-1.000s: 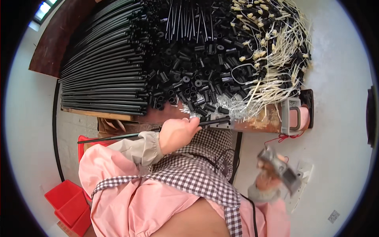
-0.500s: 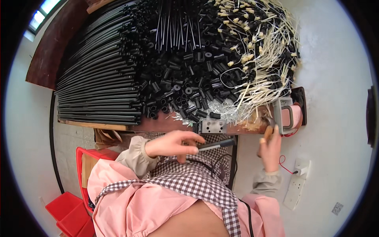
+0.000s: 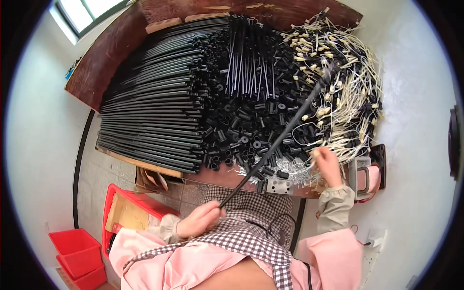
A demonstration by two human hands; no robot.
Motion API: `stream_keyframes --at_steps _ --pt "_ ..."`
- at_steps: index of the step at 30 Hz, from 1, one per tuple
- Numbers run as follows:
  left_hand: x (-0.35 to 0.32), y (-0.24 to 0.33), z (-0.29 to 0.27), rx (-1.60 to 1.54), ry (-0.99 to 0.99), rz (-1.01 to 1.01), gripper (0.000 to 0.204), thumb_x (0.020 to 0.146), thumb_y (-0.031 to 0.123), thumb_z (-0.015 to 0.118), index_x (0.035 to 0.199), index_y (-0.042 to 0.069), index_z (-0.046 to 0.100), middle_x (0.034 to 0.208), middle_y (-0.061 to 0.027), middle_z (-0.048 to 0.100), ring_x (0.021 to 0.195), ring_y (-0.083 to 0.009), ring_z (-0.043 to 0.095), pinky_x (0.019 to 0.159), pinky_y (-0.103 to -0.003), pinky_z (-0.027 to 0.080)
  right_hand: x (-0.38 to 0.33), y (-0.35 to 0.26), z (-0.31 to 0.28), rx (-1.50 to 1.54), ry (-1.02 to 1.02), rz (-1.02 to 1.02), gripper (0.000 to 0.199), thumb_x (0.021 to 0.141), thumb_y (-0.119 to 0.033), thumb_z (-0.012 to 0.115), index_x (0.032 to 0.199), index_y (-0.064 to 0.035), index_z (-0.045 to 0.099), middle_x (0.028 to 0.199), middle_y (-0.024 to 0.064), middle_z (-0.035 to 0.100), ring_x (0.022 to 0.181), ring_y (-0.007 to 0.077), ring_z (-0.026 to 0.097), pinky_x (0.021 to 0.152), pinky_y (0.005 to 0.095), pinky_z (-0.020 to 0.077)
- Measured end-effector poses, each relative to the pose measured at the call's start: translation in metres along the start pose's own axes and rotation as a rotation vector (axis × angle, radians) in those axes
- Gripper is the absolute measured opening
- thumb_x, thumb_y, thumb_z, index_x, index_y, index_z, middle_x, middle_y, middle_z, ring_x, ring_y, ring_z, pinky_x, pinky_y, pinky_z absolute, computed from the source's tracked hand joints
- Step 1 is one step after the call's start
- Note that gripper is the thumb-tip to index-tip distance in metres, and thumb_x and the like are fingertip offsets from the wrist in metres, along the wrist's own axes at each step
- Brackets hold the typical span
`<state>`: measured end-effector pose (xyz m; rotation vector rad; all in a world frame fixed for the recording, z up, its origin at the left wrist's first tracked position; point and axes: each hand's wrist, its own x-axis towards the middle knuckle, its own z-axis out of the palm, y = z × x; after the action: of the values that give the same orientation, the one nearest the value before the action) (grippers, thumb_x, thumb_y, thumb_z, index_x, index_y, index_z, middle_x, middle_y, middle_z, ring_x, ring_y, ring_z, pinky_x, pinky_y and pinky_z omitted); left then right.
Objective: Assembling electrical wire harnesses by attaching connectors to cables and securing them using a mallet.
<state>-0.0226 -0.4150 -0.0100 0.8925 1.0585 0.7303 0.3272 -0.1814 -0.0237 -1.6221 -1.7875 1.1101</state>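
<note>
Meanwhile, my left hand (image 3: 200,220) grips a black rod (image 3: 278,142) angled over the desk's front edge (image 3: 217,176); my right hand (image 3: 328,166) pinches cream-tipped wires (image 3: 348,96) there.

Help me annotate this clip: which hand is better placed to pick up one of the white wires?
Right. The right hand already touches the white wires, while the left hand is off the table, gripping the black rod.
</note>
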Motion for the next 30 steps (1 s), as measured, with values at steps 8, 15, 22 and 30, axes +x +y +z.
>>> stream_keyframes --at_steps 8,15,22,30 --pt "0.189 0.204 -0.007 0.633 0.383 0.383 0.025 0.094 0.024 0.041 0.094 -0.001 0.046 0.060 -0.0091 0.055 0.047 -0.0187 0.056 0.041 -0.033 0.044 -0.114 -0.070 0.049 0.520 -0.124 0.001 0.030 0.082 0.004 0.054 0.111 0.0010 0.058 0.072 -0.0032 0.052 0.060 0.0022 0.046 0.052 0.0163 0.0355" --pt "0.320 0.190 -0.074 1.827 0.860 0.366 0.033 0.088 0.024 0.053 0.105 -0.005 0.051 0.071 -0.0147 0.066 0.067 -0.0288 0.066 0.057 -0.038 0.051 -0.156 -0.096 0.054 0.579 0.252 -0.157 0.042 0.078 0.008 0.049 0.119 -0.0002 0.050 0.088 0.0019 0.058 0.060 0.0041 0.046 0.053 0.0181 0.0380" --pt "0.166 0.155 0.049 0.025 -0.350 0.363 0.033 0.092 0.029 0.050 0.112 0.003 0.053 0.085 -0.0128 0.064 0.063 -0.0187 0.063 0.059 -0.031 0.050 -0.137 -0.098 0.062 0.021 -0.267 -0.586 0.036 0.077 -0.003 0.059 0.113 -0.0039 0.054 0.096 0.0122 0.062 0.066 0.0128 0.059 0.060 0.0254 0.0468" --pt "0.080 0.106 0.045 0.904 -0.558 0.253 0.017 0.092 0.020 0.052 0.093 0.003 0.051 0.087 -0.0091 0.063 0.069 -0.0186 0.060 0.064 -0.033 0.050 -0.088 -0.106 0.055 1.215 -0.626 0.103 0.034 0.093 -0.036 0.045 0.106 -0.0070 0.056 0.094 0.0096 0.058 0.084 0.0216 0.058 0.090 0.0336 0.0410"
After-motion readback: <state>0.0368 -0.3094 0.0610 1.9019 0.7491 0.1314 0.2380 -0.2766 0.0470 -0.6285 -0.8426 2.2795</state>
